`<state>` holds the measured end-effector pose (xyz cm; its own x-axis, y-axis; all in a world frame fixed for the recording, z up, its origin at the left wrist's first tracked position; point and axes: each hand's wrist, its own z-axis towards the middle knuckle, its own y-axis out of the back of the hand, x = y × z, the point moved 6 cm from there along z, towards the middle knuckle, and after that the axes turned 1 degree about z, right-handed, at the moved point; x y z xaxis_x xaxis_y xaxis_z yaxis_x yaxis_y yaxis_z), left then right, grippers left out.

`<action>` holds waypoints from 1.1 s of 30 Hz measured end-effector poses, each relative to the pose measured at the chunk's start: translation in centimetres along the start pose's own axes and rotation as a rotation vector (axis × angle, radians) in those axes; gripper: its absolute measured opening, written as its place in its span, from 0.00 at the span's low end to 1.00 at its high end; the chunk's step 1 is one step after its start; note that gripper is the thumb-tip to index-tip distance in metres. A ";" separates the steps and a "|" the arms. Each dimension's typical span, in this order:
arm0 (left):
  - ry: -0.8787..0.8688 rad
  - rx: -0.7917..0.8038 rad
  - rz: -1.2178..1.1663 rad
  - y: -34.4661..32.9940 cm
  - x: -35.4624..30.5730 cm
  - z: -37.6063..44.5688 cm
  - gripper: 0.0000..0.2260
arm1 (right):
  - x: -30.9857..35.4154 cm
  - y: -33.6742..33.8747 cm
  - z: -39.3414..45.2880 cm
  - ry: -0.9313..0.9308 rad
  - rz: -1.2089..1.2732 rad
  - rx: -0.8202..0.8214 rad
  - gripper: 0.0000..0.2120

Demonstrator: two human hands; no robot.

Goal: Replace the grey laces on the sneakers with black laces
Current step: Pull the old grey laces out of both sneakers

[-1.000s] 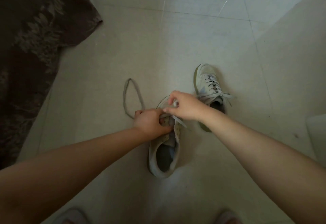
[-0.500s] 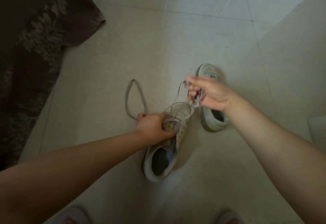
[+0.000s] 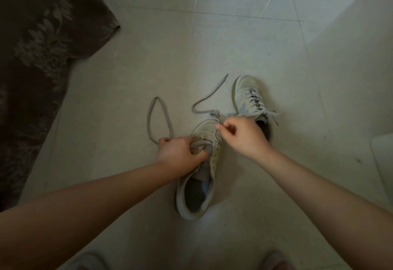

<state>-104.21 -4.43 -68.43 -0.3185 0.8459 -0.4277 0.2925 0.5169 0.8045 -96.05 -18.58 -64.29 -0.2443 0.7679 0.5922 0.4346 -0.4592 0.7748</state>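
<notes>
Single view, head-mounted, wide-angle. It looks steeply down and forward at the tiled floor [image 3: 148, 63]. Both forearms enter from the bottom corners and converge mid-frame, close to the lens; the left hand [image 3: 178, 154] and right hand [image 3: 244, 135] sit roughly centre. Frame edges bow with lens distortion. A dark patterned rug [image 3: 38, 56] fills the left edge; the person's feet just show at the bottom edge.

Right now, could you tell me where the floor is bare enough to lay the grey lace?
Bare tile lies between the dark patterned rug and the grey lace loop. Crowded: around the near sneaker and the laced sneaker.
</notes>
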 end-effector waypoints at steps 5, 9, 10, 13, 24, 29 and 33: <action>-0.051 -0.078 0.063 -0.1 -0.5 0.0 0.17 | -1.6 -2.8 -1.3 -0.206 -0.036 0.186 0.13; -0.040 -0.026 0.062 -0.2 -0.2 0.4 0.18 | -1.1 -2.3 -0.3 -0.151 0.031 0.155 0.09; -0.025 -0.018 0.053 -0.2 0.0 0.6 0.18 | -1.6 -1.1 0.3 -0.196 0.136 0.027 0.06; 0.016 0.013 0.041 -0.1 0.2 0.7 0.17 | -3.8 3.7 1.7 -0.411 0.528 -0.367 0.08; -0.001 0.009 0.092 0.1 -0.1 1.0 0.18 | -2.3 -3.7 -0.3 -0.505 0.144 0.309 0.18; 0.011 0.007 0.089 0.2 0.1 0.9 0.18 | -2.7 0.3 2.5 -0.370 0.294 -0.207 0.08; 0.025 0.042 0.067 0.1 0.3 1.0 0.17 | -3.5 4.5 2.9 -0.478 0.612 -0.412 0.12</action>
<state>-103.31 -4.02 -68.87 -0.3191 0.8756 -0.3627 0.3516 0.4648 0.8126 -90.73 -22.00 -63.54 0.3580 0.3970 0.8451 0.0008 -0.9052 0.4249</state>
